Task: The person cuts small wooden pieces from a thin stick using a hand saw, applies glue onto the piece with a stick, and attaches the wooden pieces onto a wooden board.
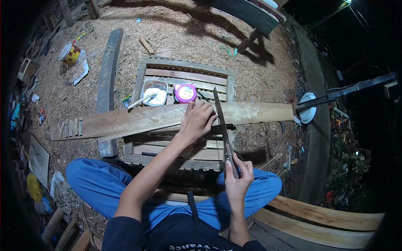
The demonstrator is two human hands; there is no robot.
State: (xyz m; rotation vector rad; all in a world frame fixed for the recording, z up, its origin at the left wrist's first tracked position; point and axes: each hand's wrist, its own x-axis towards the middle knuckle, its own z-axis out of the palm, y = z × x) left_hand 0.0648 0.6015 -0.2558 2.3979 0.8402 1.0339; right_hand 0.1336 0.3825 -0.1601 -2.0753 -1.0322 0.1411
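Observation:
A long wooden board (159, 118) lies across a slatted wooden table (184, 65), with raised letters "VINI" (69, 128) near its left end. My left hand (197, 119) presses with bent fingers on a thin wood strip (142, 130) that runs along the board. My right hand (238, 175) is closed round the handle of a saw (221, 119). The saw's blade points away from me and crosses the board just right of my left hand. What lies under my left fingertips is hidden.
Behind the board stand a white tub (155, 93) with a stick across it and a pink round container (185, 93). A dark beam (109, 71) lies at the left, near a yellow-brown bucket (70, 54). A white dish (307, 108) is by the board's right end.

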